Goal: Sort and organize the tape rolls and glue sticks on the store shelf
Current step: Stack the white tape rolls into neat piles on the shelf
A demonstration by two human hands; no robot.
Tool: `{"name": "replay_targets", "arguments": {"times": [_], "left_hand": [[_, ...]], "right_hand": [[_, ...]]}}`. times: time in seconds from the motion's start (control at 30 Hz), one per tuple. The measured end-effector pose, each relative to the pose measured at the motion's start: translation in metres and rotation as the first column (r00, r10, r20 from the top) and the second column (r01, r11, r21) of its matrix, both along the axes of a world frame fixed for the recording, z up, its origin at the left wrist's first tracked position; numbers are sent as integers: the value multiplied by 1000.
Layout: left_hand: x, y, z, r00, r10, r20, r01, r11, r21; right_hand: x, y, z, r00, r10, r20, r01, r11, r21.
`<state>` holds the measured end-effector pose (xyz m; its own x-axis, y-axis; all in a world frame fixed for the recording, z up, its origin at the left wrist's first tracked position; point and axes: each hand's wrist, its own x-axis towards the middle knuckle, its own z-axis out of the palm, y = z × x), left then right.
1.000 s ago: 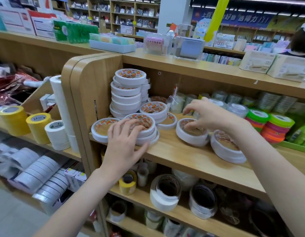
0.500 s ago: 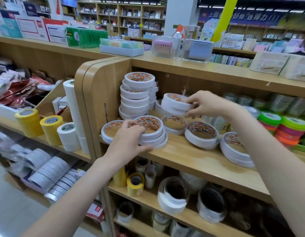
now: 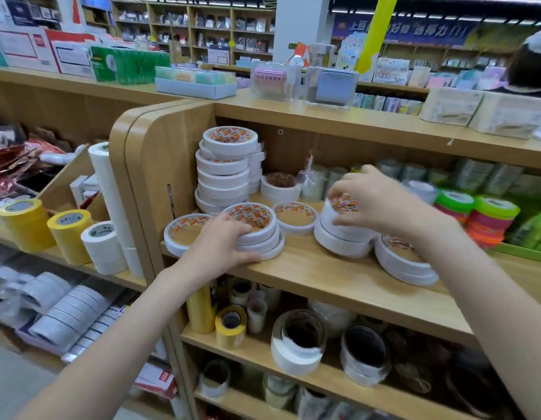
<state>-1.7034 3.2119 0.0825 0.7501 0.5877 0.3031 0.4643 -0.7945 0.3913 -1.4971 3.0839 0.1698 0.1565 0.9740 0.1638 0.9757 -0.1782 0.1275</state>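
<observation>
Since a moment ago my right hand (image 3: 381,201) has set its white roll (image 3: 342,216) onto another; fingers pinch it. Left hand (image 3: 224,241) grips the short stack (image 3: 257,231). Next: release squarely.

Two hands (image 3: 224,244) showed; two yellow tape rolls (image 3: 71,234) stood on the left shelf; two green-topped neon stacks (image 3: 493,219) at right; one tall white-roll stack (image 3: 224,171).

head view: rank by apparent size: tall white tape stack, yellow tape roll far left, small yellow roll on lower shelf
1. tall white tape stack
2. yellow tape roll far left
3. small yellow roll on lower shelf
Distances from the camera differ, so true sizes are unsure.
</observation>
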Motion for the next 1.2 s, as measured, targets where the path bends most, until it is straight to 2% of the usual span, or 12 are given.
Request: {"name": "replay_targets", "arguments": {"times": [0.07, 0.2, 0.33, 0.43, 0.5, 0.6, 0.7, 0.8, 0.97, 1.07, 1.2], "left_hand": [[-1, -2, 3, 998, -8, 60, 11, 999, -50], [-2, -1, 5, 991, -2, 136, 12, 997, -71], [-3, 2, 2, 991, -16, 134, 27, 996, -86], [-6, 4, 2, 992, -58, 110, 67, 994, -85], [-6, 7, 1, 992, -77, 102, 84, 994, -74], [-6, 8, 0, 991, -94, 91, 100, 992, -70], [-3, 8, 1, 992, -72, 100, 81, 993, -92], [4, 6, 2, 992, -12, 125, 24, 996, -91], [28, -1, 6, 990, -19, 141, 32, 995, -89], [47, -1, 3, 991, -11, 130, 15, 999, -31], [75, -2, -6, 998, 49, 33, -53, 988, 148]], "right_hand": [[-14, 27, -10, 996, 50, 76, -42, 994, -100], [-20, 64, -26, 981, 58, 183, -11, 969, -248], [-19, 70, -32, 990, 35, 136, 12, 944, -330], [-15, 70, -33, 996, 34, 81, -12, 966, -258], [-7, 69, -32, 998, 55, -18, -58, 983, -174], [4, 67, -29, 967, 90, -238, -100, 994, -33], [7, 61, -16, 939, 169, -299, -123, 979, 165], [9, 50, 4, 938, 212, -274, -131, 949, 286], [19, -4, 32, 962, 168, -216, -89, 938, 334], [29, -41, 34, 994, 51, -92, -23, 958, 285], [36, -80, 22, 987, -161, 16, 158, 981, 114]]}}
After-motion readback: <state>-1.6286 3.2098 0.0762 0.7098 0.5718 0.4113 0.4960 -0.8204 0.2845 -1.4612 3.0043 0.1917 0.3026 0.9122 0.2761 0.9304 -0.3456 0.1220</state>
